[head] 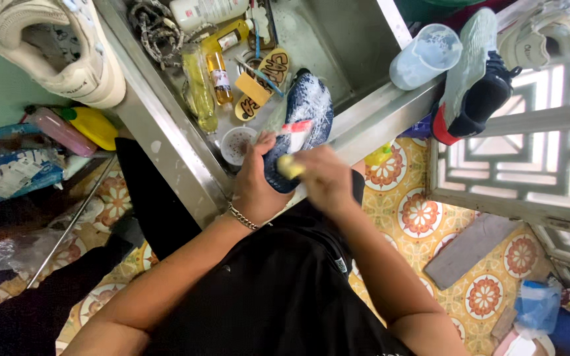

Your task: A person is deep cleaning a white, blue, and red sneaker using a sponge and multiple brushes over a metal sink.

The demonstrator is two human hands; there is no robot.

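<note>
A dark blue shoe covered in white foam lies over the near edge of a steel sink. My left hand, with a chain bracelet at the wrist, grips the shoe's near end. My right hand holds a small yellow brush or sponge pressed against the shoe's heel area. Both forearms reach forward from my black shirt.
In the sink lie yellow bottles, a white bottle, a small round cup and a chain. A white sneaker sits on the left rim; a plastic cup, a second blue shoe and another sneaker on the right rim. Patterned tile floor below.
</note>
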